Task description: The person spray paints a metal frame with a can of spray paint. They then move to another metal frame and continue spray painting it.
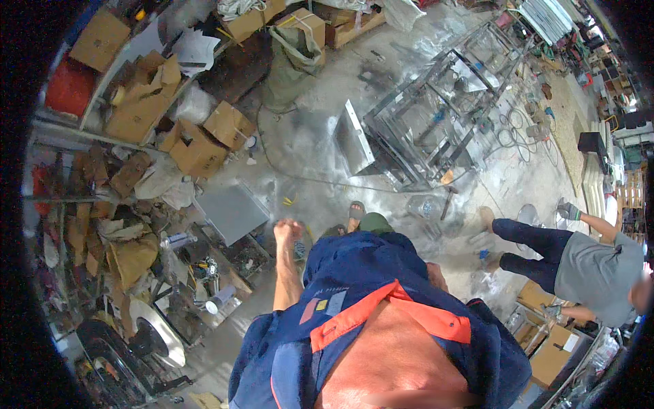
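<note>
My left hand (289, 230) hangs in front of me on the left, its fingers curled in, with nothing showing in them. Nearest to it is a flat grey panel (233, 213) on the low bench at the left. Of my right hand (437, 275) only a little skin shows beside the dark blue jacket (361, 262); its fingers are hidden. Both arms stay close to my body. A sandaled foot (356, 210) shows on the floor ahead.
A welded metal frame (436, 116) stands ahead, with a sheet-metal piece (354, 140) at its near end. A cable (300, 177) crosses the floor. Cardboard boxes (197, 146) and cluttered shelves line the left. At the right, a person (586, 273) wears gloves. A hammer (448, 203) lies ahead.
</note>
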Tool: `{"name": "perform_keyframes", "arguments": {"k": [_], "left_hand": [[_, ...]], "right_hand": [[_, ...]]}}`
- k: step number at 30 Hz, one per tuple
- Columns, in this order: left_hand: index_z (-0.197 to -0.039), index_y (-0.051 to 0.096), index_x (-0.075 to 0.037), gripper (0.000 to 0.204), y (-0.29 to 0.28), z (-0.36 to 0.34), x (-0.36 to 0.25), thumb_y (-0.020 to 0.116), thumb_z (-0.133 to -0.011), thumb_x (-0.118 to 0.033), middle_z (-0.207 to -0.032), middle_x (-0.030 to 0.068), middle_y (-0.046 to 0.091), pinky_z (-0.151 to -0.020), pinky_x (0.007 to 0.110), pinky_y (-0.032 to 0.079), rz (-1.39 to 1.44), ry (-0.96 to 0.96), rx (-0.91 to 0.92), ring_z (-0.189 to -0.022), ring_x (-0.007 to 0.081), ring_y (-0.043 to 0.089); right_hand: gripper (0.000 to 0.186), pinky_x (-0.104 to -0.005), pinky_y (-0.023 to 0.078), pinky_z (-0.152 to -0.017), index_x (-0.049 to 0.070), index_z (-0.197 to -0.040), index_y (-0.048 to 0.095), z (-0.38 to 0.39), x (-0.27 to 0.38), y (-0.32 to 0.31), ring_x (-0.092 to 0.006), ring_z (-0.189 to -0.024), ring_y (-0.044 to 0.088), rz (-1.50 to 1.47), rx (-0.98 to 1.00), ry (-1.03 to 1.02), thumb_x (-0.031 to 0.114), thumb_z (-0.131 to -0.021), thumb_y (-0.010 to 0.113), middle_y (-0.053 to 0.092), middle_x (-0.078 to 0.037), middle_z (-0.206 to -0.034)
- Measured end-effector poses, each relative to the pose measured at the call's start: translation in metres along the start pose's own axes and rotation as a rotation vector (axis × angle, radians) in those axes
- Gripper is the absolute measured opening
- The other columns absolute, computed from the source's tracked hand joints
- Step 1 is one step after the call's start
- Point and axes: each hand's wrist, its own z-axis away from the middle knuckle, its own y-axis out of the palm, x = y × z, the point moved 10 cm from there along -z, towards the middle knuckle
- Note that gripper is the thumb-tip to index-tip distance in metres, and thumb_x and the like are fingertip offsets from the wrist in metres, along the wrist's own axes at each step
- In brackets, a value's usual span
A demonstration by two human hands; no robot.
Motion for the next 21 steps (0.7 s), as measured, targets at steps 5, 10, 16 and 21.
{"name": "perform_keyframes", "arguments": {"k": [5, 10, 16, 21], "left_hand": [[-0.116, 0.066, -0.008, 0.016, 0.084, -0.004, -0.225, 0.07, -0.101, -0.009, -0.093, 0.0066, 0.074, -0.065, 0.033, 0.058, 0.06, 0.366, -0.02, -0.082, 0.0175, 0.074], [-0.125, 0.065, -0.003, 0.025, 0.18, -0.016, -0.41, 0.071, -0.102, -0.01, -0.102, 0.0068, 0.075, -0.071, 0.028, 0.056, 0.015, 0.627, 0.011, -0.084, 0.0147, 0.073], [-0.13, 0.065, -0.001, 0.03, 0.352, -0.068, -0.623, 0.071, -0.103, -0.01, -0.108, 0.0049, 0.069, -0.072, 0.029, 0.057, -0.245, 0.995, 0.172, -0.092, 0.0152, 0.072], [-0.14, 0.062, 0.0, 0.05, 0.51, -0.122, -0.819, 0.076, -0.095, -0.019, -0.13, 0.0191, 0.074, -0.1, 0.04, 0.057, -0.604, 1.329, 0.177, -0.118, 0.029, 0.074]], "right_hand": [[0.034, -0.0446, 0.061, -0.069, 0.005, -0.122, 0.067, -0.049, 0.072, -0.006, -0.0299, -0.083, 0.076, -0.125, 0.004, 0.132, 0.03, -0.099, 0.068, 0.074, -0.013, -0.105], [0.031, -0.0443, 0.062, -0.064, 0.005, -0.12, 0.068, -0.096, 0.21, -0.045, -0.0301, -0.078, 0.077, -0.22, -0.06, -0.058, 0.028, -0.1, 0.069, 0.075, -0.012, -0.102], [0.03, -0.0412, 0.061, -0.058, 0.001, -0.121, 0.066, -0.107, 0.327, -0.031, -0.0305, -0.077, 0.077, -0.363, -0.268, -0.157, 0.021, -0.099, 0.069, 0.075, -0.016, -0.105], [0.025, -0.0388, 0.061, -0.055, 0.0, -0.114, 0.071, -0.135, 0.335, 0.031, -0.0266, -0.072, 0.076, -0.532, -0.435, -0.073, 0.017, -0.096, 0.067, 0.074, -0.013, -0.093]]}}
